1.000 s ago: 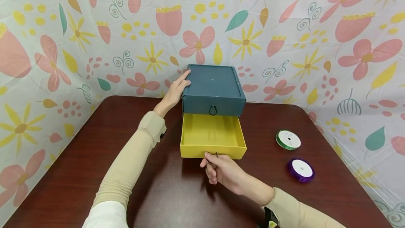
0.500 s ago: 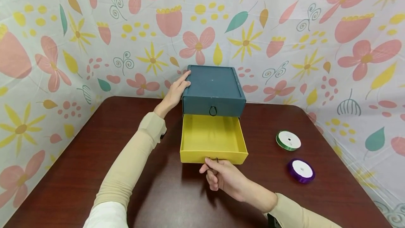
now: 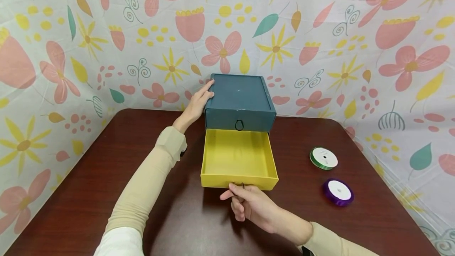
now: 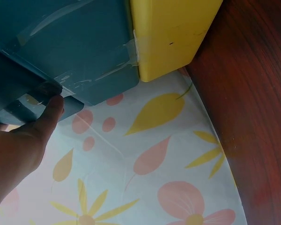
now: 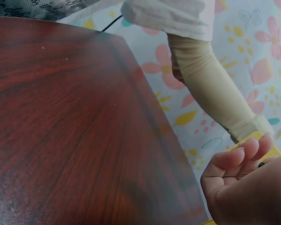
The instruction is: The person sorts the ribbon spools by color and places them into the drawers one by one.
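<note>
The right grip [image 3: 254, 208] pinches the loop [image 3: 243, 185] of the yellow drawer [image 3: 215, 181], just beyond it; the left grip [image 3: 196, 104], uncurled, touches the blue box [image 3: 239, 94]. Pulling too far may drop the drawer.

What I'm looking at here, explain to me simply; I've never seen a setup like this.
There is no machine: the only grip is a person's two bare hands. The widest picture comes from a camera worn on the head, looking forward and down; the other two come from cameras on the wrists.

On the dark red-brown table stands a blue-green drawer box, with a yellow drawer sticking out below its front. The left hand rests on the box's left edge. The right hand holds the drawer's black pull loop. To the right lie a green ribbon spool and, nearer the person, a purple one.
</note>
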{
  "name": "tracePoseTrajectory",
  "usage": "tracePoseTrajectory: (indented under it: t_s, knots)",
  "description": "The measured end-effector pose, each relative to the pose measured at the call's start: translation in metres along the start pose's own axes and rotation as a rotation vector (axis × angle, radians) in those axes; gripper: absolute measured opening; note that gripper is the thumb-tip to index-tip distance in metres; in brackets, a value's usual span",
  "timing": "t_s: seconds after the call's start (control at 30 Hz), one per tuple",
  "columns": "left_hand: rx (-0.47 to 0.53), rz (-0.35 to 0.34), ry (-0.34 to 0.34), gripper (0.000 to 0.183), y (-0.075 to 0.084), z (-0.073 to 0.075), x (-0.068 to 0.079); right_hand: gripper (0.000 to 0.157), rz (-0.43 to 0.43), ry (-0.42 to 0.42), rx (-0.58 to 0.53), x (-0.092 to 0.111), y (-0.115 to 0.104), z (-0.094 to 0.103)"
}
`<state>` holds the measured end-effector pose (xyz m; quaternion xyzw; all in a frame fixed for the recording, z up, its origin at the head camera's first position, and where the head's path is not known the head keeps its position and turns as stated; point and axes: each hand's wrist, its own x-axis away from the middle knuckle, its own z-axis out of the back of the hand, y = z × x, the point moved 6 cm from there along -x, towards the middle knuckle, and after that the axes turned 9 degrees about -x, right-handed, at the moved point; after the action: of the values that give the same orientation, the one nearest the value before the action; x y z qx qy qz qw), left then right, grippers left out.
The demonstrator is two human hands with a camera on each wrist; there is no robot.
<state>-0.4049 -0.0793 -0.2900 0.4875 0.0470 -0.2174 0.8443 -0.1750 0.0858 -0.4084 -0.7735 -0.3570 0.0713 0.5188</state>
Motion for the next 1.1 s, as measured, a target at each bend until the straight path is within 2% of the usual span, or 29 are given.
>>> tracePoseTrajectory:
  t_s: [0.27,0.53,0.67,0.83,0.9,1.0,1.1]
  knots:
    - [-0.006,-0.01,0.012,0.058,0.001,-0.002,0.001,0.036,-0.025,0.01,-0.008,0.004,0.006,0.0]
    - [0.005,0.002,-0.009,0.057,0.0,-0.003,0.001,0.036,-0.042,0.001,-0.003,0.009,0.009,-0.002]
    - [0.009,0.012,-0.027,0.057,0.005,-0.002,0.003,0.036,-0.022,-0.071,0.014,0.013,0.008,-0.007]
    - [-0.009,0.018,-0.032,0.057,0.025,0.003,0.016,0.039,0.01,-0.215,0.077,0.024,-0.002,-0.022]
    - [-0.015,0.019,-0.029,0.058,0.031,0.004,0.02,0.039,0.056,-0.264,0.121,0.03,-0.012,-0.028]
    - [-0.019,0.02,-0.025,0.058,0.034,0.005,0.021,0.038,0.168,-0.323,0.202,0.042,-0.034,-0.035]
    - [-0.018,0.022,-0.026,0.058,0.034,0.006,0.021,0.035,0.328,-0.321,0.3,0.053,-0.062,-0.034]
